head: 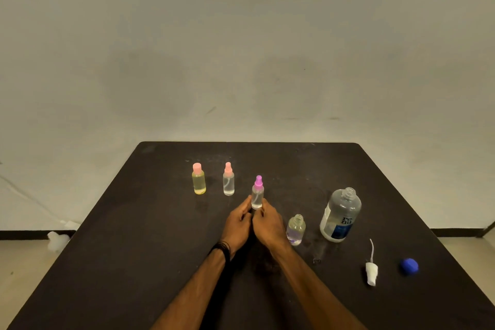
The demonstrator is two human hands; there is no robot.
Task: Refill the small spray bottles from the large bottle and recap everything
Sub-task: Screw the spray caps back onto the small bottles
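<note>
A small clear spray bottle with a purple spray top stands upright mid-table, held at its base between my left hand and my right hand. Just right of my right hand stands an uncapped small clear bottle. Further right is the large clear bottle with a blue label, its neck uncapped. A white spray head with its tube lies near the right front, and a blue cap lies beside it. At the back left stand a yellow-liquid bottle with a pink cap and a clear bottle with a pink spray top.
The black table reaches from the wall to me, its right edge close to the blue cap. A white crumpled object lies on the floor off the left edge. A dark wristband is on my left wrist.
</note>
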